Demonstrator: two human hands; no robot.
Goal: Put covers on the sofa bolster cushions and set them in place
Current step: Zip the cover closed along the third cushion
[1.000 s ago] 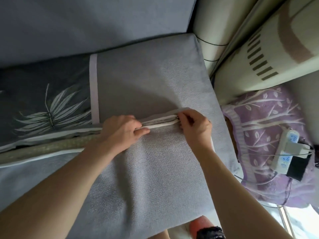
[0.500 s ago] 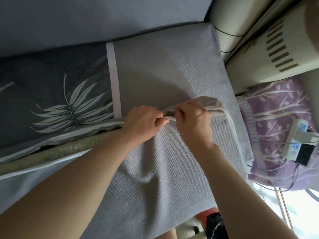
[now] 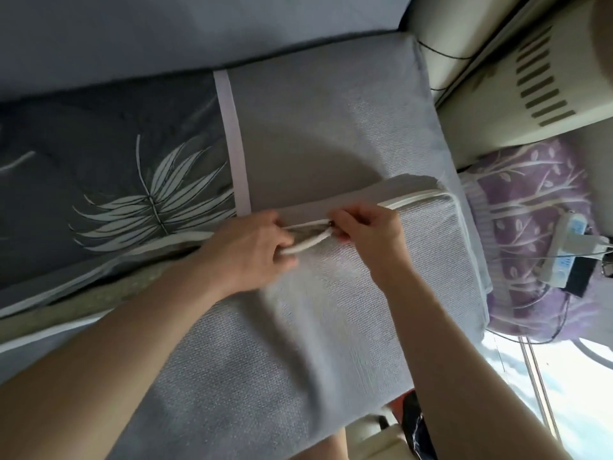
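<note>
A long bolster cushion lies across the sofa in a grey woven cover [image 3: 331, 320] with a dark leaf-print panel [image 3: 109, 180] on its left part. White piping [image 3: 418, 198] runs along the cover's top edge; to the right of my hands the edge is closed, between them it gapes. My left hand [image 3: 255, 250] grips the piped edge of the opening. My right hand [image 3: 368, 227] pinches a small dark zip pull at the seam, just right of the left hand. The olive inner cushion [image 3: 99, 293] shows through the open seam at the left.
The blue-grey sofa back [image 3: 199, 28] rises behind the cushion. At the right lies a purple tree-print cloth [image 3: 530, 200] with a white power strip [image 3: 564, 250] and cables on it. A cream patterned surface [image 3: 530, 78] fills the upper right. A bright window strip [image 3: 544, 376] is at lower right.
My right hand has moved left along the seam with the zip pull, so more of the edge at the right corner is closed. My left hand has shifted left, staying on the piping.
</note>
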